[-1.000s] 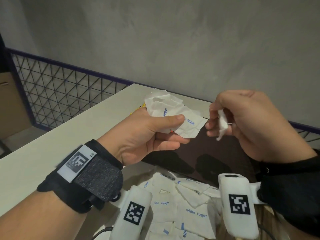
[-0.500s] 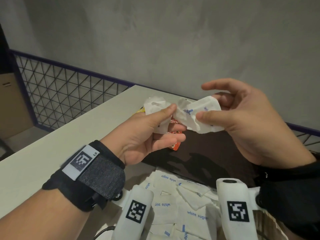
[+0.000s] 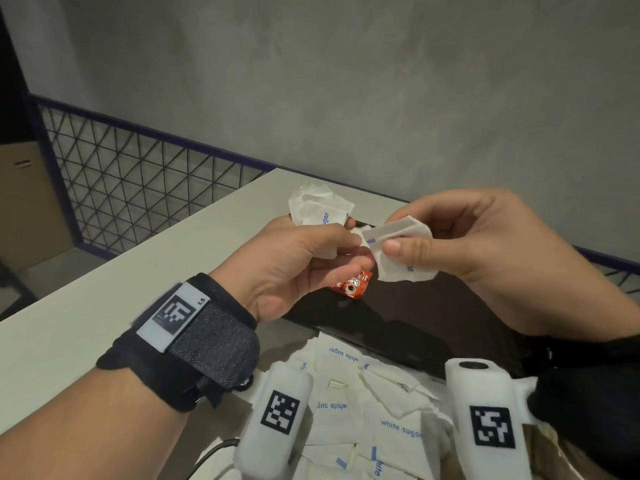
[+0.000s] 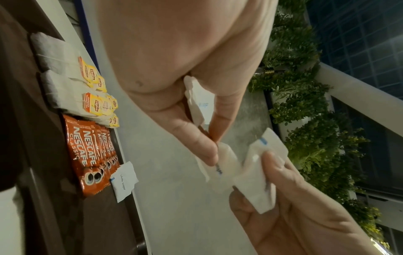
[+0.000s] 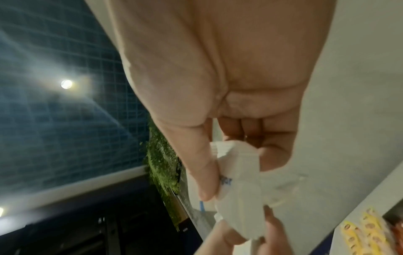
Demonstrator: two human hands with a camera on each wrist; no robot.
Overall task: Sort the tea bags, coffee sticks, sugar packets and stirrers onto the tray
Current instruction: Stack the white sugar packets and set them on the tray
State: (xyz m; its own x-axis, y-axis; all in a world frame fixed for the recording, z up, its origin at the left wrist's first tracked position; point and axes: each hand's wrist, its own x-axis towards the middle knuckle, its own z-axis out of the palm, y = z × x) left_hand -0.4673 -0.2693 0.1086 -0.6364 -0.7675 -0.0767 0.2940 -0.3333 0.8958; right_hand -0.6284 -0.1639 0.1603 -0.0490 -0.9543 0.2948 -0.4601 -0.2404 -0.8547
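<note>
Fingers [image 3: 394, 245] of the right hand [image 3: 485, 258] pinch one sugar packet [image 3: 401, 258]; the left hand [image 3: 294, 258] clutches the bunch [image 3: 318, 209], tray [image 3: 433, 306] directly below.

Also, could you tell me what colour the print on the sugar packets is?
Blue lettering on white paper sugar packets, clearest in the head view.

Grey concrete wall [image 3: 346, 81] behind white table [image 3: 104, 289], wire-mesh railing [image 3: 121, 188] beside.
</note>
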